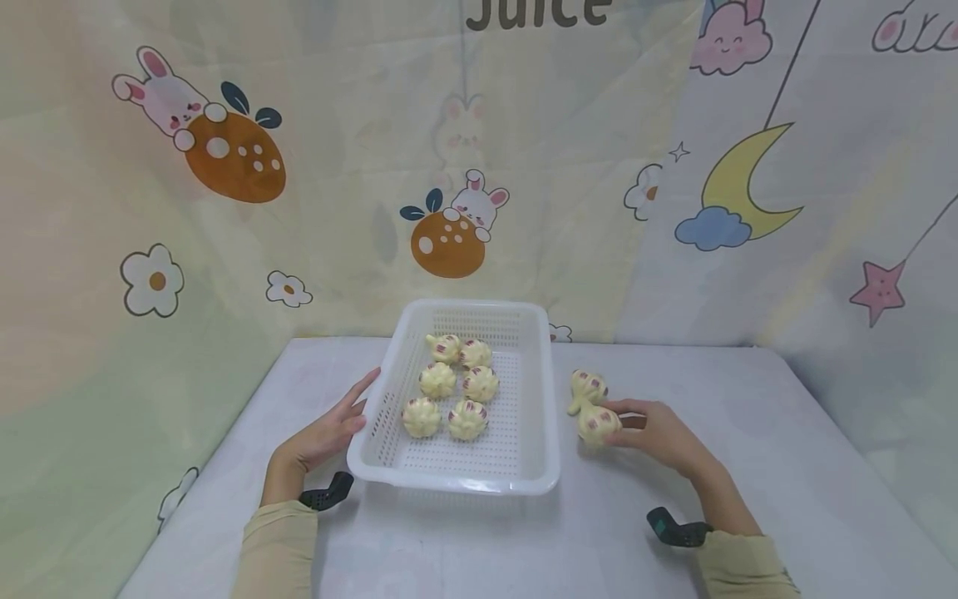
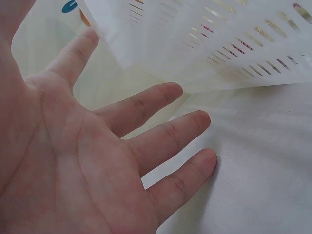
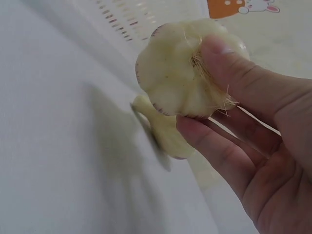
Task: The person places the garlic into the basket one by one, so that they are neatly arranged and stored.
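A white plastic basket point(image 1: 524, 466) stands mid-table with several garlic bulbs point(image 1: 437, 380) inside, pale with purple streaks. My left hand point(image 1: 325, 437) is at the basket's left side; in the left wrist view its fingers point(image 2: 170, 139) are spread and nearly straight beside the slotted wall. To the right of the basket my right hand point(image 1: 659, 433) pinches a garlic bulb point(image 3: 170, 73) between thumb and fingers, its roots facing the thumb. Another garlic bulb point(image 1: 588, 386) lies on the table just beyond the held one, with its stem toward the basket.
A white cloth covers the table point(image 1: 464, 549). Behind it hangs a printed curtain point(image 1: 359, 225) with rabbits, flowers and a moon. A black wrist camera point(image 1: 327, 492) is strapped to the left wrist, and another camera point(image 1: 677, 530) to the right.
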{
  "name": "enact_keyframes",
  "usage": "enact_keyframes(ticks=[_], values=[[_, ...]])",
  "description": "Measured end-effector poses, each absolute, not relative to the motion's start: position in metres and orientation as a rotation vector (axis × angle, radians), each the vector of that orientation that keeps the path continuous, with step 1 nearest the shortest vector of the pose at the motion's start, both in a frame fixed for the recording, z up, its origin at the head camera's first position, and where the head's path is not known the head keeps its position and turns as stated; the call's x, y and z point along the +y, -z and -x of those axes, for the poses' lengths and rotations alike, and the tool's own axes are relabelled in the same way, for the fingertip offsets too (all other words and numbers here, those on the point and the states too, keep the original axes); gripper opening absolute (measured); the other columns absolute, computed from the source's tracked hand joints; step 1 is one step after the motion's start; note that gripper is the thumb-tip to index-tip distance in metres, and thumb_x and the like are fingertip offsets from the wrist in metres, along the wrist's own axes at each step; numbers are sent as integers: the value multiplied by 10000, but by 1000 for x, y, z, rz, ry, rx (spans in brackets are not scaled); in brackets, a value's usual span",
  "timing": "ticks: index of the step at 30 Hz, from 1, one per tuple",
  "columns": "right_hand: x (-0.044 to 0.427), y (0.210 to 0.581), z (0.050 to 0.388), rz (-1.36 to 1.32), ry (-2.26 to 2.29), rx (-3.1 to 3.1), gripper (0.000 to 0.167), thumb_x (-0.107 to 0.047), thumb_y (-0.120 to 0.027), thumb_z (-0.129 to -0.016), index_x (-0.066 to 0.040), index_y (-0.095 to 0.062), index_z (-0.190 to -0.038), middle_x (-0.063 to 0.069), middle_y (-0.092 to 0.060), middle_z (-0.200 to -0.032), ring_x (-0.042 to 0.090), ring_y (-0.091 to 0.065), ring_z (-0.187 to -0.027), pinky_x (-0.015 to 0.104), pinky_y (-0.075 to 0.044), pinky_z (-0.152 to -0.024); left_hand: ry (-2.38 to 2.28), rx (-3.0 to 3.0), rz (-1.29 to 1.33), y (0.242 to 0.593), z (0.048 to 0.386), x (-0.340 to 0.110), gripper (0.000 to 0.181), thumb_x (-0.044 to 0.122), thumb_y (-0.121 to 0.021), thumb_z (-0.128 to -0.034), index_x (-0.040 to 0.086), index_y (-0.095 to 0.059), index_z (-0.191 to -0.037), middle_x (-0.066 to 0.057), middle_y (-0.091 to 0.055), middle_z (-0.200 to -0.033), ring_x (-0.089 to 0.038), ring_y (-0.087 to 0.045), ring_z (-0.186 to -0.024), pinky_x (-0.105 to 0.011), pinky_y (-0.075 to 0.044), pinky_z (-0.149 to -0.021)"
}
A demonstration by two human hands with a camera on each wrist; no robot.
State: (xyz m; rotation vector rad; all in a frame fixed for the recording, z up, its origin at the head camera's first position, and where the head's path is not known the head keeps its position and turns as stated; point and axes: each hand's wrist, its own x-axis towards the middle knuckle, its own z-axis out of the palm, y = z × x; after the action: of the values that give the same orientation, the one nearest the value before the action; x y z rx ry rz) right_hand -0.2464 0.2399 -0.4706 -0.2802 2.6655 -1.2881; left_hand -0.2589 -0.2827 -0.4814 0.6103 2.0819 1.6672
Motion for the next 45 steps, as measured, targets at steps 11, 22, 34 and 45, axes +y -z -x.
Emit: enact_keyframes(ticks=[11, 22, 34, 45], values=[[234, 447, 237, 272, 1381, 2640, 662, -424, -759, -769, -109, -553, -1314, 156, -547, -1352, 346, -551, -1212, 449, -502, -904, -1693, 2028, -623, 483, 261, -284, 745, 316, -503, -983, 395, 17, -1510, -166, -142, -1583, -450, -359, -1337, -549, -395, -988], [221, 431, 227, 333, 1472, 2673, 616, -413, -758, -776, -125, -578, -1289, 98, -557, -1354, 338, -525, -1239, 424, -507, -906, -1712, 1991, -644, 485, 262, -284, 739, 294, -494, -990, 383, 19, -1513, -174, -140, -1582, -394, -393, -1329, -491, -408, -984], [193, 421, 220, 270, 1637, 2597, 654, -379, -779, -760, -91, -553, -1303, 76, -527, -1395, 286, -556, -1224, 414, -494, -928, -1708, 2011, -618, 483, 260, -284, 749, 314, -506, -982, 389, 18, -1512, -162, -133, -1586, -440, -375, -1330, -525, -413, -979], [130, 421, 205, 257, 1705, 2567, 637, -361, -774, -774, -171, -534, -1332, 104, -522, -1375, 326, -561, -1208, 370, -525, -875, -1726, 1990, -651, 480, 258, -282, 734, 305, -483, -994, 365, 28, -1517, -191, -139, -1577, -376, -390, -1332, -454, -404, -996]])
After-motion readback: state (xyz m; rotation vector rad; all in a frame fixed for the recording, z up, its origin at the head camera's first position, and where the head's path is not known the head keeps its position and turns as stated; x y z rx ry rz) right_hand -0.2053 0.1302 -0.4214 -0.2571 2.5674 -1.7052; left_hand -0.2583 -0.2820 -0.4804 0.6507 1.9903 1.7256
